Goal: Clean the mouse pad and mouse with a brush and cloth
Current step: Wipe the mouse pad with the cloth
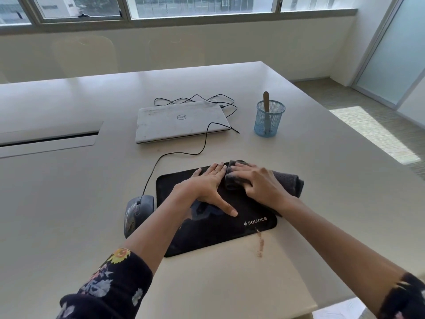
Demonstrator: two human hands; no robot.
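Observation:
A black mouse pad (213,236) with white lettering lies on the table in front of me. My left hand (207,187) presses flat on its upper middle, fingers straight and spread. My right hand (257,183) grips a folded dark grey cloth (287,180) at the pad's far right corner, fingers curled over the cloth. A grey wired mouse (138,212) sits on the table just left of the pad. The brush (266,104) stands handle-up in a blue mesh cup (269,122) at the back right.
A shut white laptop (181,122) lies behind the pad with black cables (195,100) looping around it. A brownish smear (260,244) marks the white table (69,203) below the pad's near right corner. A cable slot (48,138) opens at the left.

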